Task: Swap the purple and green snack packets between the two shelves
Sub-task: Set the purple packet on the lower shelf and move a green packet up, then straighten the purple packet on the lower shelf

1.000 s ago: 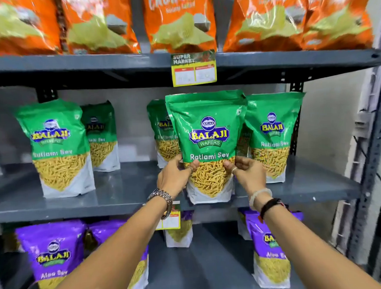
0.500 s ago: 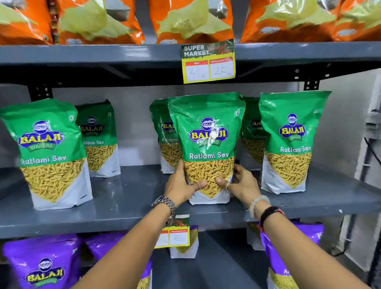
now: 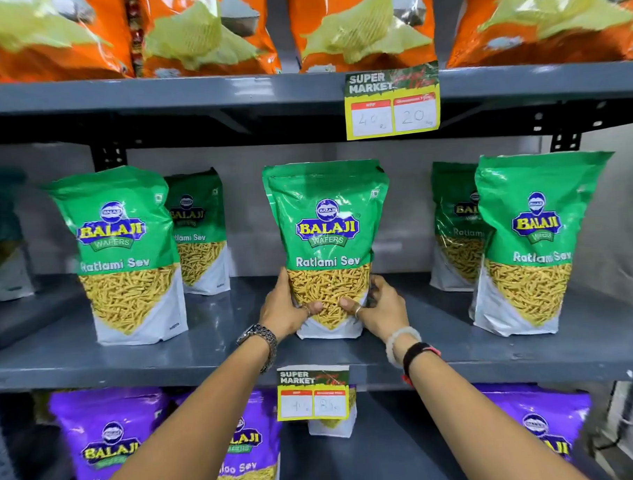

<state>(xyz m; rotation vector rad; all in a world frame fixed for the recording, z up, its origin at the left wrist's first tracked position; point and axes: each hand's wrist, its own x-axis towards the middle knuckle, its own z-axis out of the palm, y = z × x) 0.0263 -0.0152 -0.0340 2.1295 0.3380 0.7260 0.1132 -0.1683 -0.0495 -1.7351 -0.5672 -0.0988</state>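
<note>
A green Ratlami Sev packet [image 3: 327, 232] stands upright at the middle of the grey middle shelf [image 3: 222, 349]. My left hand [image 3: 283, 308] grips its lower left side and my right hand [image 3: 381, 306] its lower right side, thumbs across the front. Other green packets stand on the same shelf: one front left [image 3: 125, 248], one behind it [image 3: 198, 227], one front right [image 3: 529, 237] and one behind that [image 3: 454, 223]. Purple Aloo Sev packets sit on the shelf below, at left [image 3: 110, 441], centre-left [image 3: 252, 456] and right [image 3: 540, 426], partly hidden by my arms.
Orange chip bags [image 3: 363, 23] fill the top shelf. Yellow price tags hang from the top shelf edge [image 3: 392, 104] and the middle shelf edge [image 3: 312, 394]. A small packet [image 3: 328, 426] stands at the back of the lower shelf. The rack upright [image 3: 566, 140] is at the right.
Both hands have lowered the green packet onto the middle shelf and slid down to its base. The view has shifted closer, and the packet behind it no longer shows.
</note>
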